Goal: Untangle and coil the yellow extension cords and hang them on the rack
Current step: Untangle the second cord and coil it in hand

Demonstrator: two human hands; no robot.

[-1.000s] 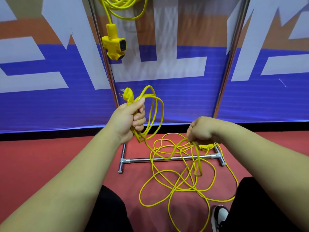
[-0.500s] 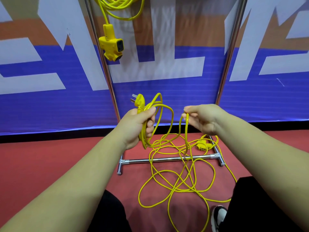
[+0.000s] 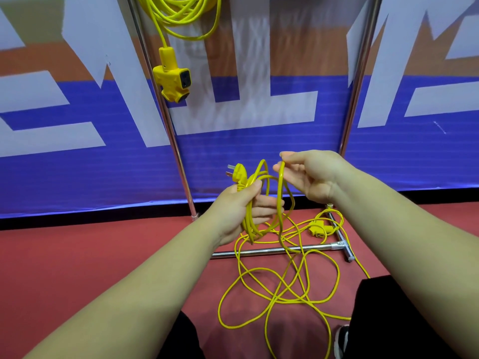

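Observation:
My left hand [image 3: 241,211] grips a small coil of yellow extension cord [image 3: 278,283]; its plug [image 3: 237,174] sticks up above my thumb. My right hand [image 3: 311,174] pinches a strand of the same cord just right of the coil, at about the same height. The remaining cord lies in tangled loops on the red floor, and its yellow socket block [image 3: 317,228] rests by the rack's right foot. A second coiled yellow cord [image 3: 181,14] hangs on the metal rack [image 3: 166,117], with its socket block [image 3: 173,79] dangling beside the left post.
The rack's low crossbar [image 3: 272,251] and right foot [image 3: 342,244] lie under the cord loops. A blue, orange and white banner [image 3: 77,156] stands right behind the rack. My dark trouser legs [image 3: 388,320] and a shoe [image 3: 340,338] border the tangle.
My right hand has lifted a strand off the floor and carried it up and left to the coil. My left hand has shifted right with the coil.

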